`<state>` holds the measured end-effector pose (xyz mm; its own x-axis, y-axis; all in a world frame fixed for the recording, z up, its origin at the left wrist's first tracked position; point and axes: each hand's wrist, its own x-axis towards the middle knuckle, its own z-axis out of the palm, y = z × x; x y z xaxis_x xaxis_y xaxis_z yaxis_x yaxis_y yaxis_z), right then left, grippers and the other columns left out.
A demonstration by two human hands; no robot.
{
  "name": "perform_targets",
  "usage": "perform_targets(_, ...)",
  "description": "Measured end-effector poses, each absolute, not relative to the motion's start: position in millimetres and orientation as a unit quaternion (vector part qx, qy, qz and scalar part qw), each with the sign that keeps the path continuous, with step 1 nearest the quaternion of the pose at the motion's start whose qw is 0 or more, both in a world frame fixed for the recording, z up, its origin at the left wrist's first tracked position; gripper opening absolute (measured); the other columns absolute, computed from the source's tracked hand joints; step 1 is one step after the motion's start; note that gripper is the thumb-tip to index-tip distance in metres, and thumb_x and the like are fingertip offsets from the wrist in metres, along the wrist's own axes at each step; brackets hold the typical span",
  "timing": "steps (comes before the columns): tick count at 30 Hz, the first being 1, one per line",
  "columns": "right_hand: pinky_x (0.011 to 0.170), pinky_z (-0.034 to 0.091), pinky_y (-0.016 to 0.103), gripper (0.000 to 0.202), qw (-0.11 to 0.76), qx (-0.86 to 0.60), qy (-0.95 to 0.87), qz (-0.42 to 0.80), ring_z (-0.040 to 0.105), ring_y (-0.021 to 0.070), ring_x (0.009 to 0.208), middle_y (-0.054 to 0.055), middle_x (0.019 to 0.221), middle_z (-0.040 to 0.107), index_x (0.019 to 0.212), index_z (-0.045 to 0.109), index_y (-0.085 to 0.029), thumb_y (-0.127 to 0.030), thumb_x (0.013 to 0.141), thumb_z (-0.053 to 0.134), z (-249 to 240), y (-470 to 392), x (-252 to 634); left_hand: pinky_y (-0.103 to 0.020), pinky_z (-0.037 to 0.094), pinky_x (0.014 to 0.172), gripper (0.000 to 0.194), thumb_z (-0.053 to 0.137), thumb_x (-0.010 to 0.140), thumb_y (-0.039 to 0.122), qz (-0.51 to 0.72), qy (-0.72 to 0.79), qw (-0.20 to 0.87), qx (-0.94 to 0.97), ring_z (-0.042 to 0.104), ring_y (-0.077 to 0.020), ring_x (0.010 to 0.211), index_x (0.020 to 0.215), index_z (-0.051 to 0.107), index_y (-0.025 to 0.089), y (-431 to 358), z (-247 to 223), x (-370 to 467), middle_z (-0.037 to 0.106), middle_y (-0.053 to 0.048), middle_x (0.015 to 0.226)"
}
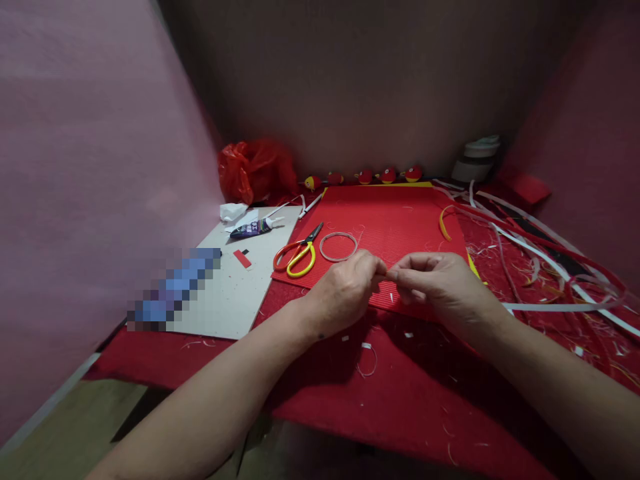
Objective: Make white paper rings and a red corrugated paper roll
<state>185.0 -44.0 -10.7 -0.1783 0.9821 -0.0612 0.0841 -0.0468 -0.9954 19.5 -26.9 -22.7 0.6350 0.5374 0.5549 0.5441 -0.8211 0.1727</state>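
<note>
Above the near edge of the red corrugated sheet (400,217), the fingers of the left hand (347,283) and right hand (433,281) are pressed together, tips brought close; whether anything is pinched cannot be told. At the sheet's left edge scissors (309,243) are laid, beside a coiled pale cord (338,259). Beyond its far edge, toy birds (387,175) are lined up.

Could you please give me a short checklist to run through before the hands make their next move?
1. Bare left hand and bare right hand close together: ok, meeting or nearly so.
2. Anything pinched between them: cannot tell, too small.
3. Scissors with orange and yellow handles set down: ok, lying at the red ridged sheet's left edge.
4. Dark tube with white nozzle capped: cannot tell; it lies on the pale grey board.
5. Red tablecloth free of small white scraps: not ok, several lie there.
</note>
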Motion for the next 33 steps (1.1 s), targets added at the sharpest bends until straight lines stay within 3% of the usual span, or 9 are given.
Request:
perform_targets(4, 0.044, 0.022, 0.024, 0.026, 0.417, -0.469, -0.526, 0.574, 0.034, 0.0058, 0.043, -0.004, 0.045, 0.045, 0.052, 0.055, -0.015, -0.033, 0.065, 0.068, -13.6, -41.8, 185.7, -0.019, 0.045, 0.058, 0.007, 0.044, 0.083, 0.006, -0.293, -0.293, 0.034, -0.91, 0.051, -0.0075, 0.063, 0.083, 0.049, 0.011, -26.2, -25.0, 18.1, 0.054, -0.002, 0.073)
perform_targets(15, 0.044, 0.02, 0.023, 0.016, 0.43, -0.454, -0.51, 0.591, 0.03, 0.0053, 0.043, -0.005, 0.044, 0.042, 0.054, 0.056, -0.015, -0.022, 0.065, 0.064, -20.9, -37.9, 186.6, -0.014, 0.046, 0.054, 0.008, 0.045, 0.086, 0.012, -0.331, -0.296, -0.057, -0.894, 0.055, -0.0036, 0.057, 0.082, 0.051, 0.011, -24.1, -24.4, 19.3, 0.056, 0.001, 0.067)
perform_targets(28, 0.043, 0.02, 0.022, 0.016, 0.442, -0.383, -0.479, 0.654, 0.033, 0.0051, 0.041, -0.004, 0.043, 0.044, 0.056, 0.057, -0.014, -0.025, 0.066, 0.065, -21.8, -35.0, 189.8, -0.021, 0.055, 0.056, 0.01, 0.049, 0.084, 0.016, -0.408, -0.305, -0.447, -0.735, 0.063, -0.0099, 0.057, 0.089, 0.054, 0.009, -30.8, -17.8, 24.9, 0.063, -0.004, 0.065)
perform_targets(30, 0.043, 0.021, 0.022, 0.017, 0.436, -0.389, -0.492, 0.645, 0.034, 0.0053, 0.041, -0.004, 0.044, 0.045, 0.056, 0.057, -0.014, -0.026, 0.067, 0.065, -21.8, -34.5, 190.2, -0.021, 0.055, 0.055, 0.009, 0.049, 0.084, 0.016, -0.413, -0.307, -0.433, -0.74, 0.063, -0.0096, 0.056, 0.087, 0.054, 0.009, -31.4, -17.8, 25.0, 0.063, -0.003, 0.064)
perform_targets(33, 0.043, 0.022, 0.022, 0.02, 0.433, -0.418, -0.514, 0.611, 0.034, 0.0054, 0.041, -0.004, 0.045, 0.046, 0.055, 0.056, -0.015, -0.028, 0.067, 0.065, -19.7, -35.9, 189.4, -0.02, 0.053, 0.056, 0.009, 0.047, 0.085, 0.015, -0.403, -0.309, -0.321, -0.799, 0.061, -0.0083, 0.056, 0.086, 0.054, 0.01, -30.3, -18.8, 22.7, 0.062, -0.003, 0.064)
